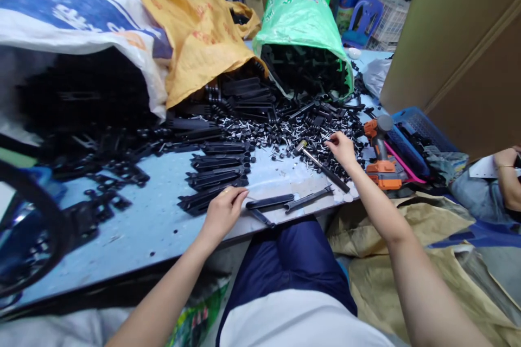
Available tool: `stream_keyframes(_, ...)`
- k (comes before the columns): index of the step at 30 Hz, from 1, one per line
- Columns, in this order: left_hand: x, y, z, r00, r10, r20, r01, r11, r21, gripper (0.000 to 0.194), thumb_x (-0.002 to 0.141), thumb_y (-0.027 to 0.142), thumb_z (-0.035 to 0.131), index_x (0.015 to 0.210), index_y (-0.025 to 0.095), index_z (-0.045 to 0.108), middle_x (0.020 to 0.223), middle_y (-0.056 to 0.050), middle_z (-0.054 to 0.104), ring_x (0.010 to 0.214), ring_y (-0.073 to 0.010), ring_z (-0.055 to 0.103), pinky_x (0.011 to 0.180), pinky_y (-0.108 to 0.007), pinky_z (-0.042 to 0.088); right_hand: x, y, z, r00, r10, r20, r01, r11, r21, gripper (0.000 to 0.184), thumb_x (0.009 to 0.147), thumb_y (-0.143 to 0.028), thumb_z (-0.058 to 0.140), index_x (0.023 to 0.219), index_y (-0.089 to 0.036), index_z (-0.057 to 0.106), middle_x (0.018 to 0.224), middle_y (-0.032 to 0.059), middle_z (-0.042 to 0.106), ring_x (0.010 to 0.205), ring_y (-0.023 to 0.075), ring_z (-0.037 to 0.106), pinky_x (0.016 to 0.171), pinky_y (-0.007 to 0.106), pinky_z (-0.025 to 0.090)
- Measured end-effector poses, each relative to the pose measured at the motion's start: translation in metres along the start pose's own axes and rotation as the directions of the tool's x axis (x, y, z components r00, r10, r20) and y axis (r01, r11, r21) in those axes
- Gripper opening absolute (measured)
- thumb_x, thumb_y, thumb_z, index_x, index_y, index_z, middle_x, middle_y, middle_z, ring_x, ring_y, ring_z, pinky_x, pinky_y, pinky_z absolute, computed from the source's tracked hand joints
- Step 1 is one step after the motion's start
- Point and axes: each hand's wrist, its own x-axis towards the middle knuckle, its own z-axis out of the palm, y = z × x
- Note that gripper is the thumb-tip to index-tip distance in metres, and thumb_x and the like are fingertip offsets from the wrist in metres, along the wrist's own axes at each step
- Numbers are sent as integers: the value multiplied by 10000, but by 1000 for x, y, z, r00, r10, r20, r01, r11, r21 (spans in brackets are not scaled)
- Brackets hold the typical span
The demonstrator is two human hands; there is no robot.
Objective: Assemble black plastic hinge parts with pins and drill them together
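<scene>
My left hand [223, 209] is at the table's front edge, thumb and fingers pinched together; what they hold, if anything, is too small to name. Just right of it lie a flat black plastic part [271, 201] and another long black part [309, 198]. Behind it are stacked rows of similar black parts [220, 162]. My right hand [342, 147] reaches to the right side of a pile of silver screws and small black pieces [264, 133], its fingertips closed together. I cannot make out what is in them. A hammer [325, 167] lies between my hands.
An orange and grey cordless drill [382, 154] stands right, beside a blue basket [423, 119]. White-blue [101, 16], yellow [199, 27] and green [301, 11] sacks line the back, with black parts spilling out. A cardboard sheet [448, 54] rises at right; another person's arm [507, 179] shows beyond.
</scene>
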Motion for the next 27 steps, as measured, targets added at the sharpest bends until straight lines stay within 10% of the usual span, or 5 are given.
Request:
stream_keyframes(10, -15, -8, 5, 999, 40, 19, -44, 960, 276, 324, 903, 302, 336, 796, 176, 615, 725, -46, 623, 668, -151, 603, 620, -244, 477, -58, -38, 14, 866, -358, 349, 214, 896, 388, 98, 687, -182, 676, 773, -157, 636, 726, 1, 608, 620, 105, 559, 615, 230, 456)
stream_keyframes(16, -22, -5, 13, 992, 122, 24, -123, 947, 298, 273, 902, 309, 379, 908, 172, 615, 771, -69, 649, 705, -161, 625, 666, -265, 507, -70, -68, 7, 681, -470, 561, 420, 879, 226, 86, 734, -108, 641, 815, -137, 640, 823, 47, 613, 723, 127, 584, 694, 232, 444)
stream_keyframes(27, -35, -20, 29, 948, 316, -43, -300, 930, 214, 255, 884, 186, 400, 1070, 150, 570, 832, -117, 682, 765, -179, 657, 720, -320, 552, -76, -115, -1, 481, -374, 793, 704, 704, -95, 200, 839, -44, 447, 890, -128, 620, 865, 90, 601, 860, 167, 584, 684, 221, 400)
